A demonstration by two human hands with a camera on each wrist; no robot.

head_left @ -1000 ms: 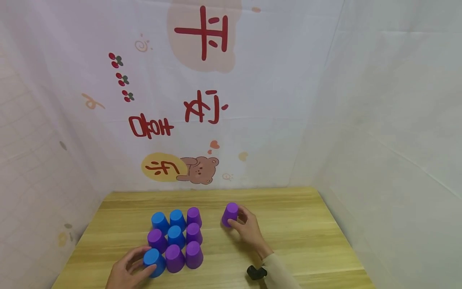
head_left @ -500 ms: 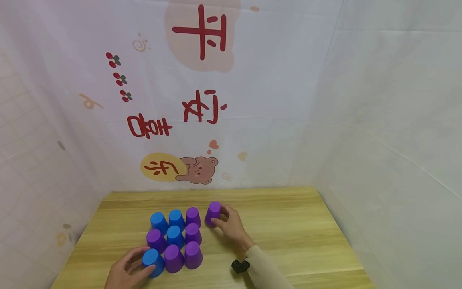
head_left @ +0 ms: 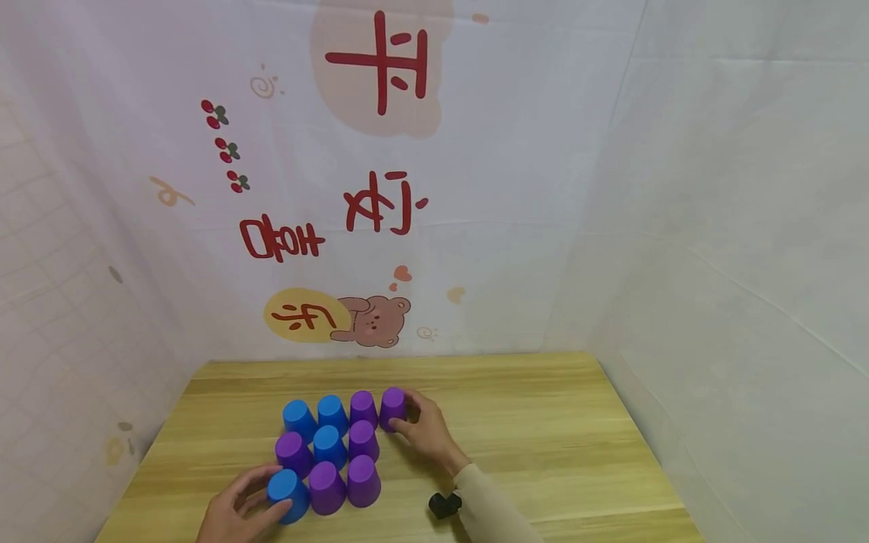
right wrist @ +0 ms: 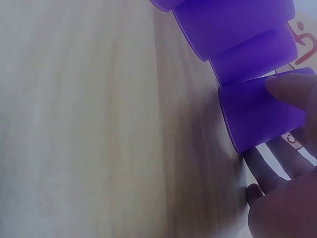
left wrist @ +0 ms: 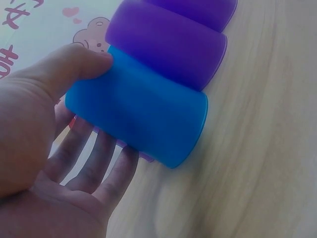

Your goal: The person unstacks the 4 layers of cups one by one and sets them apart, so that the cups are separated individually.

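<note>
Several upside-down cups, blue and purple, stand in close rows on the table. My left hand (head_left: 237,507) holds the blue cup (head_left: 288,496) at the front left, thumb on its near side and fingers behind; the left wrist view shows this blue cup (left wrist: 143,109) against a purple cup (left wrist: 168,42). At the back row's right end, my right hand (head_left: 429,434) grips a purple cup (head_left: 393,410) between thumb and fingers. It stands beside another purple cup (head_left: 363,409). In the right wrist view the gripped purple cup (right wrist: 260,111) has its rim at the table surface.
The wooden table (head_left: 543,445) extends to the right of the cups. White printed cloth (head_left: 502,188) hangs behind it and along both sides. A black object (head_left: 445,505) sits at the right sleeve (head_left: 492,505).
My right hand has carried the purple cup leftward across the table to the right end of the back row. The left hand stays at the blue cup.
</note>
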